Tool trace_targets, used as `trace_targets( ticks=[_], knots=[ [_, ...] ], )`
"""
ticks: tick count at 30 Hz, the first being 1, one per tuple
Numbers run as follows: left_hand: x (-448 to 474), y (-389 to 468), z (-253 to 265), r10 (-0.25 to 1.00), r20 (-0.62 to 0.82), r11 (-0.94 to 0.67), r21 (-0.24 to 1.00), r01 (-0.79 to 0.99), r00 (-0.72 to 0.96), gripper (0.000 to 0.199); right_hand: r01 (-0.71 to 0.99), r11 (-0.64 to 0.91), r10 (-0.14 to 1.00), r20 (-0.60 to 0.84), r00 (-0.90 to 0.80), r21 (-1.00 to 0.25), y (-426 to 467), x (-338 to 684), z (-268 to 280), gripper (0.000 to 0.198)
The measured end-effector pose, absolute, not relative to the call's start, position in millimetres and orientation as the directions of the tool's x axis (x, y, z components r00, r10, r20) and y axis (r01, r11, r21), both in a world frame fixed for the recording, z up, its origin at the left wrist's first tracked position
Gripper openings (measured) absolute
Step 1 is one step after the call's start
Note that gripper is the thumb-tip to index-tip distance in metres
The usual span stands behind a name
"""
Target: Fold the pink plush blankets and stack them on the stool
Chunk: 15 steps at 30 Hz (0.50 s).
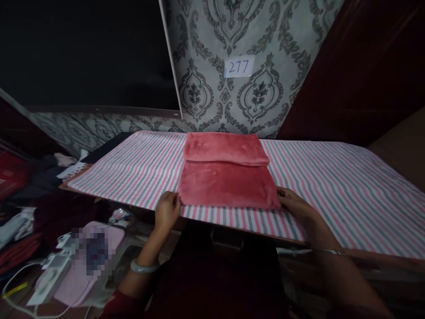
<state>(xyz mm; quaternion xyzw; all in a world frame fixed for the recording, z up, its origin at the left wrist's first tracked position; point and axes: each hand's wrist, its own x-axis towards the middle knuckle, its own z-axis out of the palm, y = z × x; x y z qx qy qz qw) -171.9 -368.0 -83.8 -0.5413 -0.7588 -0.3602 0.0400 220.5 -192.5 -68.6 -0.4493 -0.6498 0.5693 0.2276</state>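
A pink plush cloth lies on the striped table cover. Its far part is folded over toward me, so a thick rolled-looking edge crosses the middle. At the near left corner, my left hand is closed, thumb and fingers pinching the cloth's edge. My right hand grips the near right corner, with some fingers hidden under or behind the fabric. The near edge runs fairly straight between both hands, close to the table's front edge.
Behind the table is a patterned wall with a paper marked 277 and a large dark screen. Lower left are a white power strip, cables, a pink padded item and heaped clothes.
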Motion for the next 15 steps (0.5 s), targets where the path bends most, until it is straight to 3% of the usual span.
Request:
trace_targets(
  ticks=[4, 7, 9, 12, 15],
  knots=[
    [-173, -359, -81, 0.715, 0.399, 0.126, 0.735, 0.667, -0.574, 0.020, 0.321, 0.011, 0.837, -0.167, -0.520, -0.947, -191, 220, -74, 0.049],
    [-181, -357, -78, 0.669, 0.220, 0.060, 0.936, 0.346, -0.710, 0.032, 0.310, -0.069, 0.870, -0.210, -0.447, -0.948, -190, 225, -81, 0.047],
    [-188, -360, -76, 0.668, 0.144, 0.030, 0.975, 0.220, -0.730, 0.040, 0.282, -0.121, 0.885, -0.232, -0.404, -0.952, -192, 230, -84, 0.045],
    [-201, -366, -73, 0.678, 0.168, 0.074, 0.953, 0.294, -0.715, 0.043, 0.257, -0.142, 0.886, -0.238, -0.398, -0.956, -197, 233, -84, 0.042],
    [-212, -369, -66, 0.799, 0.128, 0.155, 0.900, 0.407, -0.587, 0.043, 0.274, -0.139, 0.872, -0.249, -0.422, -0.952, -196, 232, -79, 0.042]
  ],
)
